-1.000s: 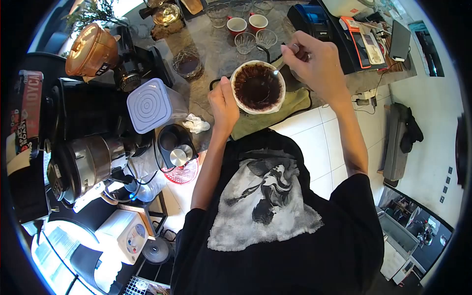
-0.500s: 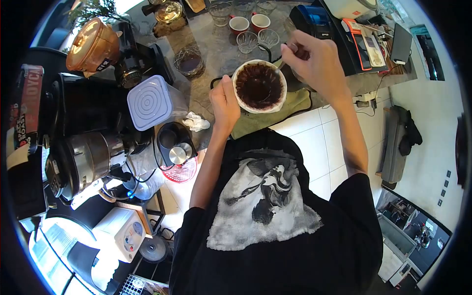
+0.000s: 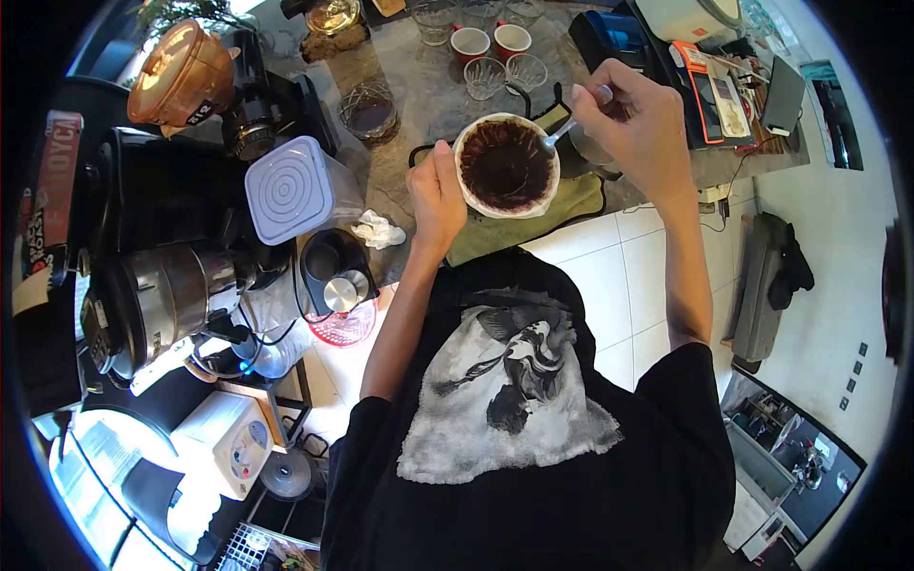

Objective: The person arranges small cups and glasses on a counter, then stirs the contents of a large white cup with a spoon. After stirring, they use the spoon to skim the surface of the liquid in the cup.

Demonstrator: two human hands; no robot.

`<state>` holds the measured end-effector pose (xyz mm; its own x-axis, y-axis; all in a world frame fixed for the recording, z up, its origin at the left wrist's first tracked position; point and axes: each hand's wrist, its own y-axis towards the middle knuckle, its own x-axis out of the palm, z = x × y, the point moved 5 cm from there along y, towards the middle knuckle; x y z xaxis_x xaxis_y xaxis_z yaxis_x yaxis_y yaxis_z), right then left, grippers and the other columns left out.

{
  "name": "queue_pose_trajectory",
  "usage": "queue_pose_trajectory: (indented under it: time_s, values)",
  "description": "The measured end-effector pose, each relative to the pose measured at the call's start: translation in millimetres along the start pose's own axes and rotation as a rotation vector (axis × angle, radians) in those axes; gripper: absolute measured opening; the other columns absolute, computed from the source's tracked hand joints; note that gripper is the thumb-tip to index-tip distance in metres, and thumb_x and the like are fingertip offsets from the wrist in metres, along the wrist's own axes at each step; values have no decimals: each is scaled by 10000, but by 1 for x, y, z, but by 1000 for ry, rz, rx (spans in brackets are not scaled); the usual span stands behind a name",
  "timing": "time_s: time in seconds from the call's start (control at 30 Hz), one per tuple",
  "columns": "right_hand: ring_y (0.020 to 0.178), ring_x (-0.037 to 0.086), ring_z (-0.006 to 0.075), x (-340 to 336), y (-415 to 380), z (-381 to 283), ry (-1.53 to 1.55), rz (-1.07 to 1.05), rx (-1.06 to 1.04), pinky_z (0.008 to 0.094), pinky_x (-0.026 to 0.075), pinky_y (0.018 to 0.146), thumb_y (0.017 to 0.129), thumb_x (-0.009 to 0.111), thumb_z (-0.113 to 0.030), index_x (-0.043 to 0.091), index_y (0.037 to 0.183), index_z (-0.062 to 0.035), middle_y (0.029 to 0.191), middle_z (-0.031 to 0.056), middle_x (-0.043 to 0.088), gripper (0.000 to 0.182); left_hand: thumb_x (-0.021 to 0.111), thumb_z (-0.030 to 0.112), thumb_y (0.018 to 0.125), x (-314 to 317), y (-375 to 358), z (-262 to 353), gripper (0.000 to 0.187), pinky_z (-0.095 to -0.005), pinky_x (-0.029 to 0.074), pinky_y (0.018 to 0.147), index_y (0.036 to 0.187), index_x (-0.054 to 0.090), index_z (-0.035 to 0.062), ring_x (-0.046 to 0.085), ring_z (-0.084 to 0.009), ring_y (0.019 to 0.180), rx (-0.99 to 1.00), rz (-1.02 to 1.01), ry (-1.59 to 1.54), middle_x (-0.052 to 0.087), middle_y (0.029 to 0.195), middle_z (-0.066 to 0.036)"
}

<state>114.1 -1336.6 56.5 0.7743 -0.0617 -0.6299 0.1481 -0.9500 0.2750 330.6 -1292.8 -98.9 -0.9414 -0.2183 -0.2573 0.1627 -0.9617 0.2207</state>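
A white coffee dripper (image 3: 468,197) with a pleated paper filter stands over a folded green cloth (image 3: 571,209) at the counter's edge. Dark wet coffee grounds (image 3: 505,164) coat its inside. My left hand (image 3: 438,202) is closed around the dripper's left side, thumb up by the rim. In a pinch, my right hand (image 3: 636,119) grips a spoon (image 3: 562,133), tilted so its lower end reaches the filter's right rim. What supports the dripper is hidden beneath it. A metal pitcher (image 3: 590,152) is partly covered by my right hand.
Clear glasses (image 3: 486,78) and red-and-white cups (image 3: 470,44) stand behind the dripper. To the left are a glass of dark liquid (image 3: 369,116), a lidded plastic container (image 3: 290,190), crumpled tissue (image 3: 378,229) and a grinder (image 3: 176,305). A card terminal (image 3: 695,95) lies at right.
My right hand has moved slightly right, and the spoon now shows more clearly at the filter's right rim. My left hand keeps its hold on the dripper. The view has shifted slightly.
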Motion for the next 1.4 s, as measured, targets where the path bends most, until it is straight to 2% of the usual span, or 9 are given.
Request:
queue_pose_trajectory:
  time_s: [0.1,0.23,0.4,0.43,0.5,0.73,1.03,1.1,1.4]
  values:
    - [548,379,9,5,-2,0,-39,1,-84,207,324,487,864,697,-118,547,767,3,572,-22,475,216,394,209,1047,-1,1,4,437,-428,351,537,706,500,-43,430,-305,497,7,0,-4,477,564,-185]
    - [532,388,24,13,-3,2,-30,-13,-93,217,340,487,858,697,-118,548,772,7,554,-6,483,213,394,206,1046,-1,0,6,436,-431,355,538,703,500,-42,435,-305,496,-1,11,6,480,565,-186]
    - [512,547,194,32,-8,9,-45,-105,17,316,448,549,847,679,-157,571,784,8,594,123,566,207,393,204,1046,-1,1,8,438,-432,356,535,701,504,-42,443,-305,493,2,3,-11,476,559,-182]
    - [512,547,194,31,-8,8,-44,-108,13,316,448,549,847,679,-157,571,784,8,594,123,566,207,393,204,1046,-1,1,4,438,-432,356,535,701,504,-42,443,-305,493,2,9,-10,476,559,-182]
    - [520,554,152,27,-8,8,-15,-110,98,295,442,544,852,690,-170,583,793,9,587,101,569,216,389,248,1074,-1,1,2,487,-326,357,529,714,520,-52,413,-75,595,41,-2,-15,499,590,-24]
    - [570,527,19,1,0,10,242,-141,107,185,401,524,897,723,-187,618,767,3,626,-1,609,252,399,240,1072,-2,-1,6,488,-318,347,518,695,520,-45,405,-70,585,-8,1,-28,491,578,-10]
    - [559,552,48,0,0,30,427,-334,182,187,406,503,891,735,-160,728,911,10,680,34,663,172,408,233,1069,-1,0,7,476,-315,331,511,689,505,-37,395,-64,583,-14,5,-51,470,571,-5]
    - [556,548,51,-1,1,34,436,-345,191,191,405,502,890,735,-152,729,915,16,690,37,667,170,403,198,1043,-1,-1,5,420,-406,368,527,704,499,-31,451,-274,485,-29,-4,-13,452,548,-164]
    - [597,508,29,11,-6,54,534,-351,187,186,375,529,900,727,-137,730,954,6,697,3,622,153,403,190,1040,-1,0,7,415,-420,358,527,699,492,-31,449,-303,484,-21,5,-27,450,553,-173]
